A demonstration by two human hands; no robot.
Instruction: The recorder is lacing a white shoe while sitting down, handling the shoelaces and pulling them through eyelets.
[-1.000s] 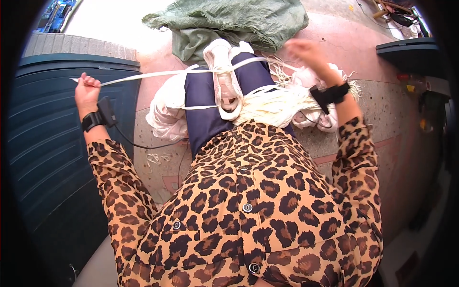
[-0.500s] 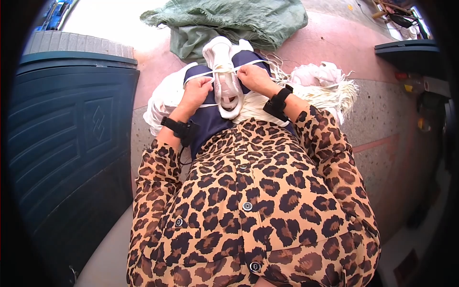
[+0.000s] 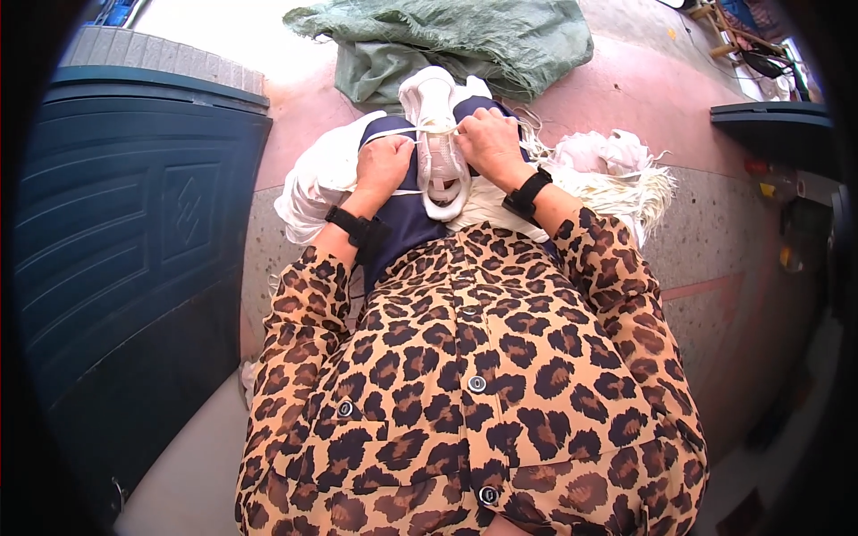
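Note:
A white shoe (image 3: 440, 183) stands between my knees on dark blue cloth, its toe pointing away from me and its open collar toward me. Cream shoelace (image 3: 391, 133) runs out from both sides of its upper. On the shoe's left, my left hand (image 3: 385, 164) is closed round one lace end. My right hand (image 3: 492, 143) pinches lace close to the shoe's right side, knuckles up; its fingertips are partly hidden. Another stretch of lace crosses lower, below my left hand.
White shoes or cloth (image 3: 315, 183) are heaped by my left leg. At right lie a thick bundle of cream laces (image 3: 648, 192) and a pale pinkish heap (image 3: 603, 152). A green woven sack (image 3: 465, 45) spreads ahead. A dark blue panelled door (image 3: 143, 205) borders the left.
The whole view has shifted a little. My right hand has turned its knuckles upward and come slightly nearer the shoe. My left hand's fingers look more tightly curled; both keep the lace.

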